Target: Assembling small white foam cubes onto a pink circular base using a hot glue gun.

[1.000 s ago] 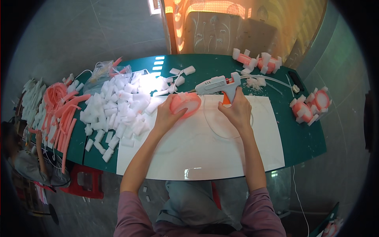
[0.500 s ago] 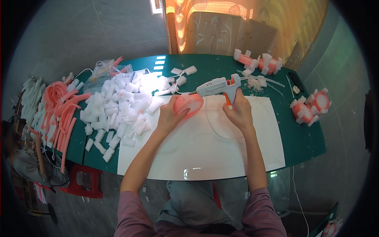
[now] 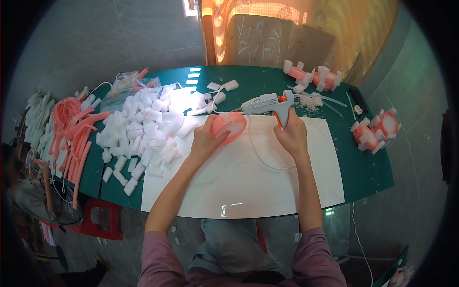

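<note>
My left hand [image 3: 206, 139] grips a round pink foam piece [image 3: 233, 125] with a pale centre, thumb across its face. In my right hand [image 3: 292, 134] is a white and grey hot glue gun [image 3: 266, 103] with an orange trigger, its nozzle pointing left just above the foam piece's upper edge. Whether the nozzle touches the foam I cannot tell. Both hands are over a white board [image 3: 241, 186] on the green table. A clear glue stick [image 3: 330, 99] sticks out of the gun's back end.
Left of the board lies a heap of white foam blocks [image 3: 138, 124], with pink foam strips [image 3: 79, 148] beyond it. Pink rings with white blocks [image 3: 375, 130] sit at the right, others at the back [image 3: 313, 76]. Another person's arm [image 3: 47, 189] is at the far left, near a red stool [image 3: 99, 220].
My right hand and the glue gun have shifted slightly right and down. My left hand and the pink foam piece stay in place. A dark shape has appeared on the floor at lower left.
</note>
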Tool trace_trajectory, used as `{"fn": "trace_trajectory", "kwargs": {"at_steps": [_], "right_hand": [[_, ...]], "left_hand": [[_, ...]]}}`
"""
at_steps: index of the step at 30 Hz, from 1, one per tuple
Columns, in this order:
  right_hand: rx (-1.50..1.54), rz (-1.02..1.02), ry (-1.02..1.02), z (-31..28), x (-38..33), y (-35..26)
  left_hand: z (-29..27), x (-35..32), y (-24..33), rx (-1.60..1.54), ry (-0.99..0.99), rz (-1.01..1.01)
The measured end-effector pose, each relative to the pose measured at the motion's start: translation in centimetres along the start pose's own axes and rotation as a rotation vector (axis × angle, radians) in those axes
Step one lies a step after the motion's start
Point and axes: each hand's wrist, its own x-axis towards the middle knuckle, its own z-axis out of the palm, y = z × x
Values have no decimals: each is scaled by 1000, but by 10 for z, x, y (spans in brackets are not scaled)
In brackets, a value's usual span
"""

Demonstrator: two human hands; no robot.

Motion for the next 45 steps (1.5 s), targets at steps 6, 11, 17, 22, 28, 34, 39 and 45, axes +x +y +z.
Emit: {"fn": "trace_trajectory", "kwargs": {"at_steps": [6,11,17,22,28,34,39,45], "right_hand": [[56,42,-4,-3,-2,-15],[29,-45,18,2,-3,-9],[59,-70,21,2,-4,-8],[74,-68,-2,0,-3,-6],[69,-46,0,-1,-1,1],[105,-43,18,1,0,-6],[120,-12,29,3,-3,-12],[54,-94,20,3,-4,-11]], "left_hand": [[0,1,0,-20,-3,3],[1,1,-1,13,-6,-6],[-1,1,-1,40,-17,29],[-1,1,0,33,-22,11],[-1,1,0,30,-16,27],[-1,1,-1,69,-6,38],[-1,0,2,65,-8,45],[0,1,-1,40,-15,43]]}}
